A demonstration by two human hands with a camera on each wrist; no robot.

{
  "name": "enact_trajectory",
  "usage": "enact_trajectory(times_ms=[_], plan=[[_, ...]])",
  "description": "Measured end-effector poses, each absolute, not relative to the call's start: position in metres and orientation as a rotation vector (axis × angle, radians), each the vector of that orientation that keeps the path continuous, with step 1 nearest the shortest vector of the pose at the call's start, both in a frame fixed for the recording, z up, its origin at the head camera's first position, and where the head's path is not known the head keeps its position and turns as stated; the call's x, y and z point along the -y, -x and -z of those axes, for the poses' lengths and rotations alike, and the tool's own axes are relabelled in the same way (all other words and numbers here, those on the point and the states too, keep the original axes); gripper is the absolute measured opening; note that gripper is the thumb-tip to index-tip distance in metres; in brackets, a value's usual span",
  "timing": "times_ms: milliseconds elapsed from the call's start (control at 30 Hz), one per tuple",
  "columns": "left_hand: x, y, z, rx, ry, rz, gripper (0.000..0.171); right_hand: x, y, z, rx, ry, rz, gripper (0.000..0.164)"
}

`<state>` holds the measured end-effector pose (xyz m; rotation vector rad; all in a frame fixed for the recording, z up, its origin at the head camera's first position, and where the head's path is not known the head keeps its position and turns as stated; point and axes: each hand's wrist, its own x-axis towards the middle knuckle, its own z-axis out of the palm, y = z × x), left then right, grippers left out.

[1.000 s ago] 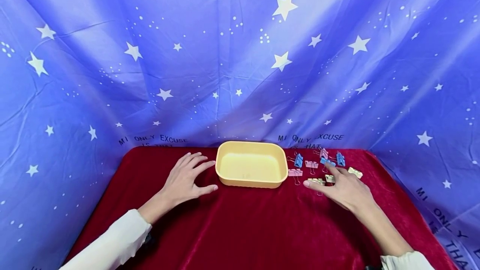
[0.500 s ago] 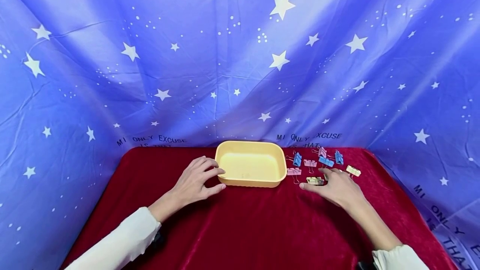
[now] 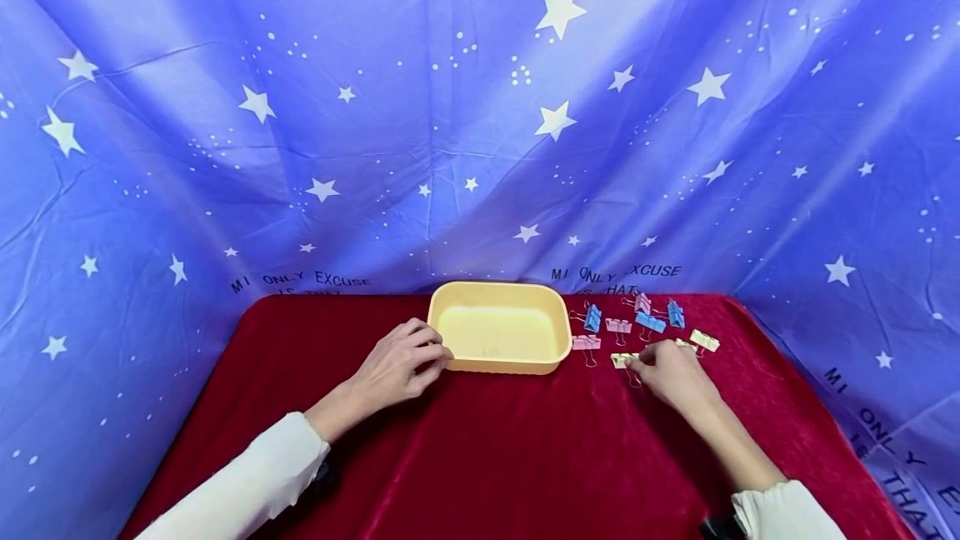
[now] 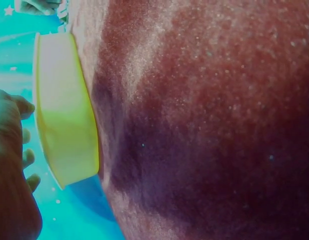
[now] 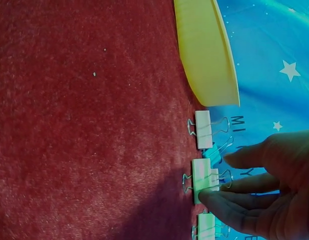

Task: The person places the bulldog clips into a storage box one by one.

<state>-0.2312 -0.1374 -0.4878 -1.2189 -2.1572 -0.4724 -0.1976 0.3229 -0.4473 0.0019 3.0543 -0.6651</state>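
A rectangular yellow plastic basin [image 3: 498,367] stands on the red cloth. At its left front corner my left hand [image 3: 397,361] pinches the rim; in the left wrist view the thumb tip sits right at the rim [image 4: 38,120], other fingertips curled above it. To the right of the basin my right hand [image 3: 678,373] pinches a pale yellow binder clip [image 5: 201,172] lying on the cloth, thumb across its front face, other fingers behind it. Around that hand lie a pink clip [image 3: 587,343], a blue clip [image 3: 649,322] and another yellow clip [image 3: 705,341].
More binder clips, including a blue one [image 3: 592,318] by the basin and another blue one [image 3: 676,314] farther right, lie along the back right. The red velvet cloth [image 3: 517,457] covers the table. A blue star-printed curtain [image 3: 480,107] hangs behind and at both sides.
My left hand has moved right to the basin's rim, its thumb and forefinger drawing together. My right hand's spread fingers have closed on the yellow binder clip. The view has shifted slightly.
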Motion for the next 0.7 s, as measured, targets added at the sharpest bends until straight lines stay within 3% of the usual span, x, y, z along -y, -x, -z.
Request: enact_trajectory(times_ms=[367,700], plan=[[0.14,0.231,0.486,2.186,1.231,0.522,0.013,-0.325,0.201,0.448,-3.068,-0.094,0.749,0.026],[0.14,0.235,0.486,2.169,1.256,0.477,0.012,-0.335,0.206,0.452,-2.988,-0.247,0.934,0.037]])
